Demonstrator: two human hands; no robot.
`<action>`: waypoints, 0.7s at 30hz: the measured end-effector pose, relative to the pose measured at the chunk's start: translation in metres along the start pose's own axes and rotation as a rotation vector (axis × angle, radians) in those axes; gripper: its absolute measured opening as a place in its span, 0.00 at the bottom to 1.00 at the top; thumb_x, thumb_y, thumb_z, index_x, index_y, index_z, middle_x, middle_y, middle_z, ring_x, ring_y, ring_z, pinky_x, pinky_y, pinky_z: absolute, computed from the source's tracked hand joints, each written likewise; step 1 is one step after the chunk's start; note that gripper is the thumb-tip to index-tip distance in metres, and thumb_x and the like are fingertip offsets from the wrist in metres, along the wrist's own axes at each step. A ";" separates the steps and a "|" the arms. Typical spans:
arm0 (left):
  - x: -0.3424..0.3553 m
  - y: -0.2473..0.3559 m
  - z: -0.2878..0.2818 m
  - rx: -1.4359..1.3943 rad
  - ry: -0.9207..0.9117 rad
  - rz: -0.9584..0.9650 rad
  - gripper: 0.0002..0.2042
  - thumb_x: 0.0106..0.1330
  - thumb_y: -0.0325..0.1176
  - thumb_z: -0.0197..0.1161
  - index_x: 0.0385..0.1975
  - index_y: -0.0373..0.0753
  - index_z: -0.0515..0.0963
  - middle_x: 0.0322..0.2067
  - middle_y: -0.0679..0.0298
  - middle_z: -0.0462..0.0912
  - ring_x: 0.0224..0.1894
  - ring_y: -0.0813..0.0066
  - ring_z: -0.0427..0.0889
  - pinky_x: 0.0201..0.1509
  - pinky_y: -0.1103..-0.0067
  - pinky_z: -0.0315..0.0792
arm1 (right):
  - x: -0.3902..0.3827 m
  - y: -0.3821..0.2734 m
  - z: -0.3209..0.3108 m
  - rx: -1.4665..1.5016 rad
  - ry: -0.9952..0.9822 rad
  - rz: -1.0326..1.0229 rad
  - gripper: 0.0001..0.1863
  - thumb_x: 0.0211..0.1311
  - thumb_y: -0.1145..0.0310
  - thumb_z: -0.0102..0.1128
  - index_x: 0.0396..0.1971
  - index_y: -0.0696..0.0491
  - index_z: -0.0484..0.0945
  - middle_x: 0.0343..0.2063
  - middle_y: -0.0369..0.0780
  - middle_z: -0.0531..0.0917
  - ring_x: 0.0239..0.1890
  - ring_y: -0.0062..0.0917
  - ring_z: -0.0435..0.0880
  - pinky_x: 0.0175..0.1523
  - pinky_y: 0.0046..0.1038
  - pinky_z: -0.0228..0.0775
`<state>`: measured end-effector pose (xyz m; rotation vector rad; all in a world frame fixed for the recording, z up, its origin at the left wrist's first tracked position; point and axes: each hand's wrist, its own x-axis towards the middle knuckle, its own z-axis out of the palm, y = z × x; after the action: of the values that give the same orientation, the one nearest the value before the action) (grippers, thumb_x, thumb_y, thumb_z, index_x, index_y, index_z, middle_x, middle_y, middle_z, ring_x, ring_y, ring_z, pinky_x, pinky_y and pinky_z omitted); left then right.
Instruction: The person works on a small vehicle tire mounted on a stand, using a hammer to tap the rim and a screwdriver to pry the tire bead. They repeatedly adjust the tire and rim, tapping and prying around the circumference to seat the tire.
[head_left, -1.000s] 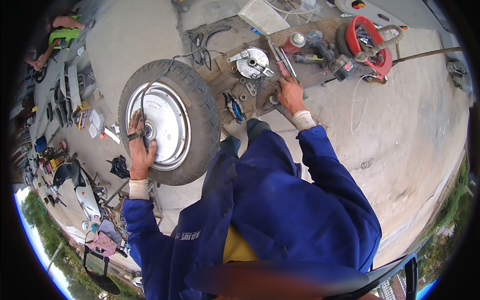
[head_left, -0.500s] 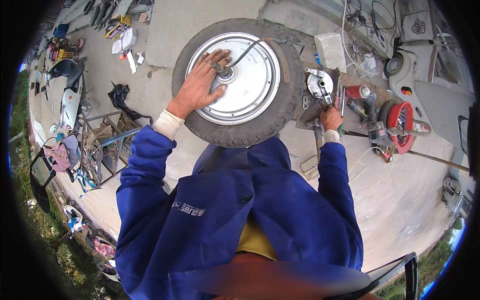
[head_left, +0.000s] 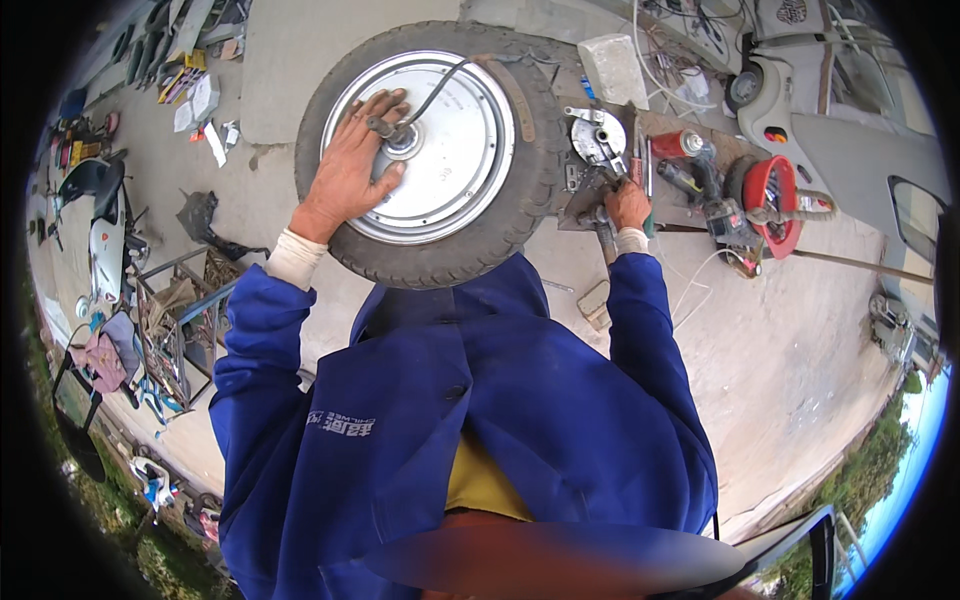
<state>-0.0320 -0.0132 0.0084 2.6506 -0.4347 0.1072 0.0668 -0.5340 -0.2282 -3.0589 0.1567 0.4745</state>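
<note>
A wheel with a black tyre (head_left: 535, 165) lies flat in front of me, its silver hub motor (head_left: 455, 185) facing up. My left hand (head_left: 345, 175) lies on the hub, fingers stretched out around the axle (head_left: 400, 138), from which a black cable curves away. To the wheel's right, my right hand (head_left: 628, 206) is closed low among the tools, below a round silver brake plate (head_left: 598, 140). What its fingers hold, if anything, I cannot make out. A red-handled tool (head_left: 636, 166) and a slim silver one lie right beside it.
Right of my right hand are a red spray can (head_left: 678, 144), a power drill (head_left: 722, 218) and a red tub (head_left: 782, 235) with a brush across it. A pale block (head_left: 613, 70) stands behind the brake plate. At left are a metal frame (head_left: 182, 325) and a parked scooter (head_left: 106, 240).
The whole view has shifted, so the scene sits further left. My left hand stays on the hub, and my right hand remains among the tools beside the brake plate.
</note>
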 end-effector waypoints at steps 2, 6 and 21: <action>-0.001 0.000 -0.002 0.001 -0.001 -0.004 0.36 0.74 0.52 0.56 0.80 0.41 0.66 0.81 0.55 0.63 0.84 0.52 0.58 0.89 0.56 0.48 | -0.011 0.001 -0.013 0.128 0.004 0.051 0.22 0.59 0.51 0.71 0.48 0.49 0.92 0.46 0.49 0.93 0.53 0.46 0.92 0.62 0.50 0.80; 0.003 0.005 -0.003 -0.045 0.022 -0.003 0.35 0.75 0.51 0.56 0.78 0.40 0.67 0.80 0.54 0.66 0.83 0.51 0.60 0.88 0.56 0.49 | -0.045 0.013 -0.036 0.530 -0.005 0.108 0.24 0.60 0.51 0.72 0.47 0.56 0.90 0.47 0.52 0.92 0.47 0.48 0.93 0.53 0.43 0.83; -0.056 0.130 -0.023 -0.539 0.207 0.454 0.16 0.62 0.28 0.77 0.49 0.39 0.84 0.50 0.58 0.86 0.48 0.58 0.89 0.48 0.67 0.84 | -0.300 -0.161 -0.219 1.395 -0.407 -0.252 0.08 0.64 0.71 0.73 0.39 0.60 0.86 0.31 0.30 0.82 0.35 0.13 0.74 0.41 0.21 0.65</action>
<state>-0.1271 -0.0978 0.0751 1.9565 -0.8524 0.3474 -0.1351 -0.3585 0.0754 -1.5652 0.0396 0.5897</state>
